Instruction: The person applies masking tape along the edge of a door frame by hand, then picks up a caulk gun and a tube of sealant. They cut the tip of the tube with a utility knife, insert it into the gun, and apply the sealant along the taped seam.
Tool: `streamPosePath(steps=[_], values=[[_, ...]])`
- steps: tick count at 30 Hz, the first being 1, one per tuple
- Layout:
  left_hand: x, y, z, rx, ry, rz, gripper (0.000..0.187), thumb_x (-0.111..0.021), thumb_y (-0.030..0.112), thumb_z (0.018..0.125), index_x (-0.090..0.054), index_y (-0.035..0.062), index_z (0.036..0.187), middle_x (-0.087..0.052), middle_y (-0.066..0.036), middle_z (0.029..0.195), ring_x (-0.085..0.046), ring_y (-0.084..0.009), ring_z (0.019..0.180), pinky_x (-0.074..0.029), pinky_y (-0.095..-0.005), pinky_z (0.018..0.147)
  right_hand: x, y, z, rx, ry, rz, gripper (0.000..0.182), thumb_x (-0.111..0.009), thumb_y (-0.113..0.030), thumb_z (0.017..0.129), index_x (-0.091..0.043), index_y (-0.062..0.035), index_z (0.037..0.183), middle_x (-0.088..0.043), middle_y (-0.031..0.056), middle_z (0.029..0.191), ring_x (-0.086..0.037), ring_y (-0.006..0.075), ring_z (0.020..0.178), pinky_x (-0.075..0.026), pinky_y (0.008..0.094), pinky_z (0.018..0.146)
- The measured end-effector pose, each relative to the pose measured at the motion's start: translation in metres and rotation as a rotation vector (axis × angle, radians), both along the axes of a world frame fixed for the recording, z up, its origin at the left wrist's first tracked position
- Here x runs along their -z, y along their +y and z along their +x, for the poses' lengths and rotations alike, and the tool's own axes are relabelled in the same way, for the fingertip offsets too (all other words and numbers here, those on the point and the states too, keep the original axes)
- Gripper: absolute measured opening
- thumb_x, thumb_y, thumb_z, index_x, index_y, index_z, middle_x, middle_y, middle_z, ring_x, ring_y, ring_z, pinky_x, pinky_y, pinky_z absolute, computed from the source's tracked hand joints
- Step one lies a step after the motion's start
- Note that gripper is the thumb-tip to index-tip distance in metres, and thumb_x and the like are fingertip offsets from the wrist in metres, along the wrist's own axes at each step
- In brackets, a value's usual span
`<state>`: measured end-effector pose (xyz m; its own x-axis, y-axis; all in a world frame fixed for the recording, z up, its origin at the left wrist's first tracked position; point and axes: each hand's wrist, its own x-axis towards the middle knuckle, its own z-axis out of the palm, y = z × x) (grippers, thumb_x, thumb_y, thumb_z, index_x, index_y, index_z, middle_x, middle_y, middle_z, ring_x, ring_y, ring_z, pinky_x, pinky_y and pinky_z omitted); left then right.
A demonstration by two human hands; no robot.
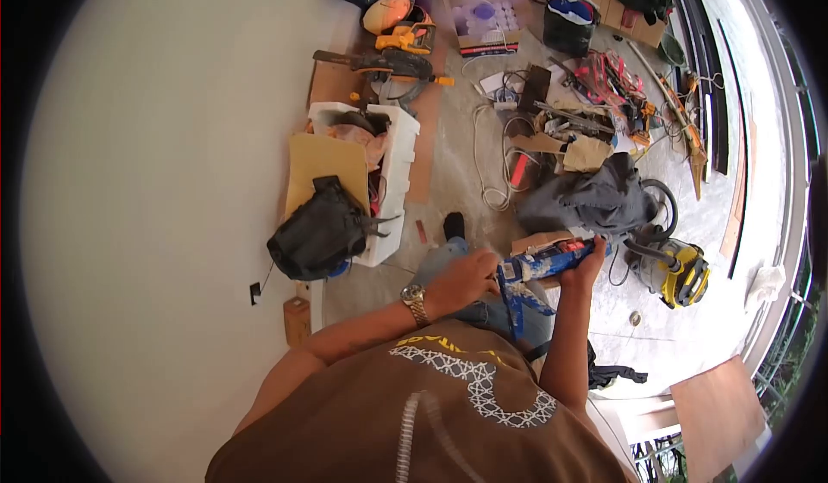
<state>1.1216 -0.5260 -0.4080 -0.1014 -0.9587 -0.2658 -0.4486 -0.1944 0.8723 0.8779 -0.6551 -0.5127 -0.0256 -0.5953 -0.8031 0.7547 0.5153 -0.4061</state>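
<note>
A blue caulking gun [545,265], smeared with white, lies crosswise in front of my body between both hands. Its handle and trigger point down toward my lap. My right hand [588,266] is wrapped around the far right end of the barrel. At the rear end, my left hand [470,278], with a metal watch [415,304] on its wrist, is closed with its fingertips against the gun. Exactly what those fingertips pinch is hidden. Just beyond the barrel a piece of cardboard [530,241] shows.
A white foam box [397,181] with a black bag [319,233] stands by the wall at left. A yellow-black vacuum cleaner [681,276] with a hose is at right, beside a grey cloth heap [595,198]. Cords [483,155], tools and cardboard litter the floor ahead.
</note>
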Motion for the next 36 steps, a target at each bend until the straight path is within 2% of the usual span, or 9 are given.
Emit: streamPosePath(steps=[4, 6, 10, 13, 18, 20, 25, 30, 36], values=[[-0.012, -0.029, 0.047, -0.029, 0.087, 0.000, 0.025, -0.076, 0.011, 0.083, -0.052, 0.0046, 0.087, -0.054, -0.013, 0.087, -0.061, -0.0341, 0.081, -0.047, -0.0440, 0.071, -0.022, -0.035, 0.049, 0.045, 0.001, 0.061, 0.037, -0.060, -0.037, 0.092, -0.053, -0.0038, 0.078, -0.058, 0.0114, 0.067, -0.055, 0.0251, 0.058, -0.051, 0.0364, 0.060], [-0.013, -0.044, 0.059, -0.008, -0.057, -0.248, 0.032, -0.079, 0.021, 0.083, -0.051, 0.0056, 0.088, -0.057, -0.013, 0.086, -0.061, -0.0375, 0.078, -0.047, -0.0471, 0.067, 0.012, -0.046, 0.041, 0.016, -0.071, -0.242, 0.034, -0.060, -0.035, 0.091, -0.053, -0.0032, 0.079, -0.059, 0.0124, 0.071, -0.057, 0.0262, 0.063, -0.052, 0.0388, 0.063], [-0.034, -0.085, 0.099, -0.088, -0.069, 0.007, 0.035, -0.081, 0.025, 0.083, -0.051, 0.0056, 0.083, -0.056, -0.012, 0.082, -0.060, -0.0363, 0.076, -0.047, -0.0464, 0.066, -0.024, -0.101, 0.060, 0.172, -0.161, -0.186, 0.031, -0.056, -0.032, 0.091, -0.052, -0.0027, 0.083, -0.056, 0.0105, 0.073, -0.056, 0.0249, 0.067, -0.052, 0.0400, 0.068], [-0.040, -0.133, 0.120, -0.140, -0.162, -0.150, 0.037, -0.085, 0.029, 0.078, -0.059, 0.0042, 0.086, -0.061, -0.015, 0.081, -0.063, -0.0383, 0.076, -0.047, -0.0471, 0.064, -0.039, -0.135, 0.096, 0.247, -0.092, -0.181, 0.033, -0.059, -0.035, 0.090, -0.050, -0.0024, 0.086, -0.055, 0.0092, 0.073, -0.056, 0.0235, 0.068, -0.051, 0.0369, 0.068], [0.005, -0.233, 0.165, 0.014, -0.324, -0.229, 0.042, -0.080, 0.039, 0.081, -0.056, 0.0055, 0.088, -0.065, -0.015, 0.081, -0.066, -0.0356, 0.075, -0.047, -0.0450, 0.060, 0.017, -0.188, 0.124, 0.253, -0.249, -0.154, 0.040, -0.061, -0.043, 0.087, -0.050, -0.0042, 0.085, -0.047, 0.0056, 0.068, -0.044, 0.0203, 0.060, -0.041, 0.0338, 0.060], [0.014, -0.257, 0.177, 0.022, -0.318, -0.205, 0.044, -0.077, 0.044, 0.084, -0.054, 0.0067, 0.087, -0.066, -0.013, 0.079, -0.067, -0.0339, 0.071, -0.048, -0.0441, 0.058, -0.012, -0.219, 0.152, 0.338, -0.004, 0.013, 0.041, -0.060, -0.045, 0.087, -0.051, -0.0058, 0.081, -0.047, 0.0049, 0.068, -0.043, 0.0195, 0.059, -0.042, 0.0341, 0.059], [0.038, -0.286, 0.211, 0.030, -0.294, 0.002, 0.056, -0.073, 0.061, 0.081, -0.055, 0.0089, 0.079, -0.058, -0.012, 0.055, -0.062, -0.0361, 0.053, -0.045, -0.0492, 0.050, -0.037, -0.268, 0.149, 0.259, 0.141, -0.044, 0.035, -0.060, -0.040, 0.090, -0.050, -0.0079, 0.080, -0.054, 0.0077, 0.069, -0.050, 0.0209, 0.060, -0.045, 0.0336, 0.063], [0.051, -0.348, 0.232, 0.107, -0.308, -0.002, 0.060, -0.070, 0.065, 0.081, -0.056, 0.0077, 0.074, -0.058, -0.014, 0.055, -0.063, -0.0365, 0.054, -0.045, -0.0483, 0.050, -0.018, -0.280, 0.177, 0.369, 0.359, 0.115, 0.042, -0.058, -0.048, 0.092, -0.051, -0.0079, 0.084, -0.057, 0.0078, 0.077, -0.056, 0.0229, 0.070, -0.049, 0.0362, 0.070], [0.065, -0.393, 0.288, 0.318, -0.075, 0.145, 0.060, -0.070, 0.065, 0.082, -0.057, 0.0070, 0.080, -0.059, -0.015, 0.060, -0.063, -0.0391, 0.059, -0.047, -0.0487, 0.055, -0.054, -0.280, 0.174, 0.445, 0.636, 0.202, 0.039, -0.052, -0.048, 0.094, -0.044, -0.0104, 0.084, -0.047, 0.0030, 0.069, -0.050, 0.0179, 0.059, -0.047, 0.0320, 0.059]])
